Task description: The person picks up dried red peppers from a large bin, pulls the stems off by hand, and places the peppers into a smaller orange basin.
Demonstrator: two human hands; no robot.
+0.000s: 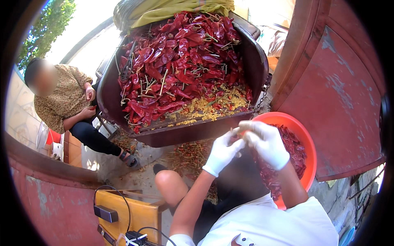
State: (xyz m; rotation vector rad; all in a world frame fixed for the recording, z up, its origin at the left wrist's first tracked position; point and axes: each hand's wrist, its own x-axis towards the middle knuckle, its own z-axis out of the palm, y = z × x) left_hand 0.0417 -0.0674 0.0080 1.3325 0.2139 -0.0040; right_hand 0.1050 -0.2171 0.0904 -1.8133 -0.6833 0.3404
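My left hand (pixel 223 151) and my right hand (pixel 269 144), both in white gloves with soiled fingertips, meet in front of me, left of the red tub's near side. Their fingers are bent and pressed together, and whatever they pinch is hidden or too small to name. Beyond them a dark maroon cart bed (pixel 193 135) holds a big heap of dried red chili peppers (pixel 176 61) with pale stems. Loose yellow seeds (pixel 209 107) lie along its near edge. Beside my right forearm, a red plastic tub (pixel 311 158) contains more dark red chili peppers (pixel 297 149).
A person (pixel 65 94) sits at the left of the cart, hands near the lap. Stems and chili bits (pixel 188 158) litter the floor. A wooden stool (pixel 152 217) with cables and a black device (pixel 106 213) stands at lower left. Red metal doors (pixel 336 98) flank both sides.
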